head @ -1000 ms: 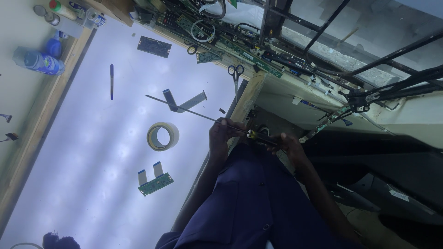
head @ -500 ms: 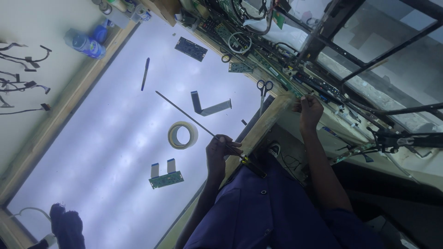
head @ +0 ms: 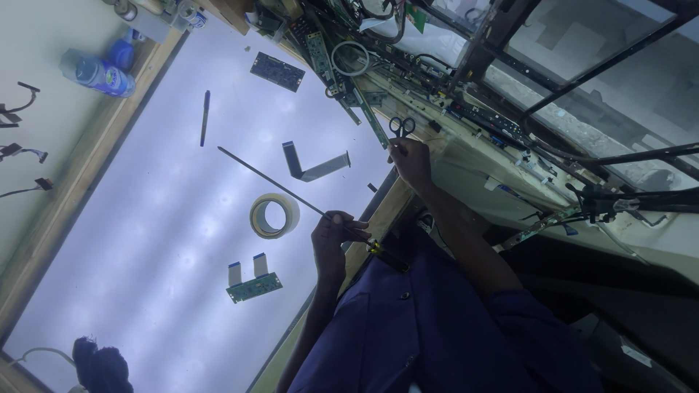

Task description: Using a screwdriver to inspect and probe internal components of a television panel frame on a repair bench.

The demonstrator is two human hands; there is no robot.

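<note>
**Rod in one hand, other hand at the scissors – work still in an early stage**

The left hand (head: 336,236) is at the near edge of the bench (head: 145,240), approx. in the centre of the view. Its fingers are closed around the near end of a long thin rod (head: 273,182). The rod runs from this hand toward 10 o'clock, over the lit white surface, and passes just beside the roll of tape (head: 274,215); I cannot tell if it touches the roll. The far tip is close to the dark pen (head: 205,116) but apart from it.

The right hand (head: 411,160) is stretched out toward 1 o'clock from the left hand. It is at the scissors (head: 401,126), which lie on the cluttered wooden ledge. The fingertips are touching or nearly touching the handles; if the fingers already grip them I cannot tell, the hand covers this part.

Other things on the bench, all untouched: a bent flat ribbon cable (head: 314,166) at 12 o'clock from the tape, a small green circuit board (head: 253,287) w/ two short ribbon tails at 6 o'clock from the tape, and a darker board (head: 277,71) far up at 12 o'clock. A plastic bottle (head: 98,73) lies outside the frame at 10 o'clock.

Judgement on progress: the rod is picked up and held, so this part is done. The scissors are not yet lifted, and no cut or tape on the rod is visible. Most of the work seems still left.
</note>
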